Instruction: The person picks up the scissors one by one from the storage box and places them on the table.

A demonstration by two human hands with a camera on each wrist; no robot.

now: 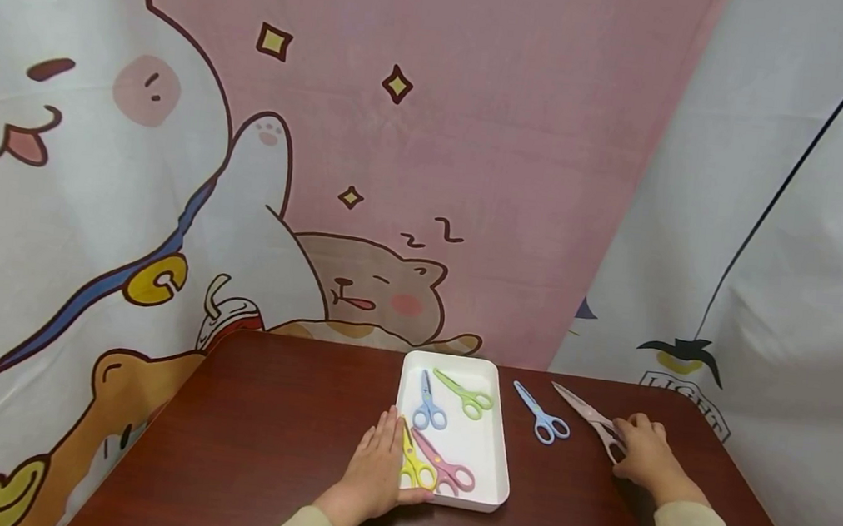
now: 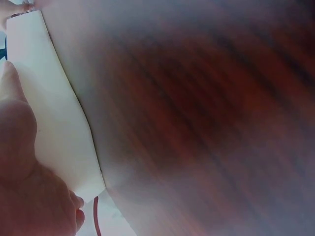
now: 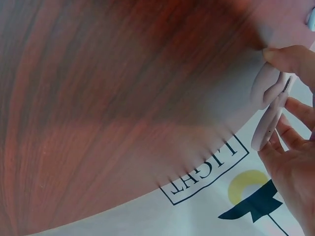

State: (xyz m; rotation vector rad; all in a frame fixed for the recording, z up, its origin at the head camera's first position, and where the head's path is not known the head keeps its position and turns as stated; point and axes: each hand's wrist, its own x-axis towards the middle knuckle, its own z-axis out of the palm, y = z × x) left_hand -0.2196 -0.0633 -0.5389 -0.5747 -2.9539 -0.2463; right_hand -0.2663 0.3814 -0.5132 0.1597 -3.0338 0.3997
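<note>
My left hand [image 1: 372,469] lies along the left side of a white tray [image 1: 497,470], fingers straight and the thumb along its near edge. In the tray are blue scissors [image 1: 426,397], green scissors [image 1: 459,387], yellow scissors [image 1: 413,461] and pink scissors [image 1: 441,464], the yellow pair partly hidden by that hand. On the right, my right hand [image 1: 647,456] grips the handles of pale pinkish scissors [image 1: 582,406], their blades pointing away to the left. The right wrist view shows thumb and fingers around the handle loops [image 3: 268,125].
Another pair of blue scissors [image 1: 539,415] lies on the dark wooden table [image 1: 287,418], between the tray and the right hand. A cartoon-printed cloth [image 1: 491,152] hangs behind the table's far edge.
</note>
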